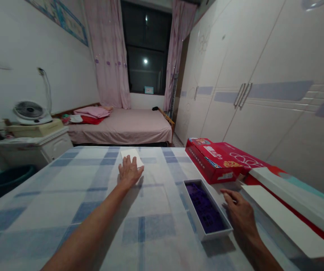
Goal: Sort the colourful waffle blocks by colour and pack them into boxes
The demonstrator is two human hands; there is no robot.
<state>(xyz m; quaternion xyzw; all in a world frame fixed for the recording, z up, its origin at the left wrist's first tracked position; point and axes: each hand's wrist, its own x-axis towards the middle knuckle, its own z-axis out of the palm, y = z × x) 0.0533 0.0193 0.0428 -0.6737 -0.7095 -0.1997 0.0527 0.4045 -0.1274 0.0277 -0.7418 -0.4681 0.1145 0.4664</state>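
My left hand (130, 171) reaches over the bed or table cover with its fingers spread. Its fingertips rest on a small white sheet (132, 153), partly covered by the hand. My right hand (239, 209) is closed, thumb and fingers pressed together, just right of a white open box (217, 236). Whatever that hand may hold is hidden. Dark purple material (205, 209) fills the box, which lies at a slant. Behind my right hand is a red printed box (212, 160).
A blue-and-white checked cloth (94, 203) covers the surface. Along the right lie a long white card (288, 222) and a white-and-red package (294, 192). A bed (139, 126) stands beyond the far edge. At left are a fan (29, 111) and a dark green basin (9, 178).
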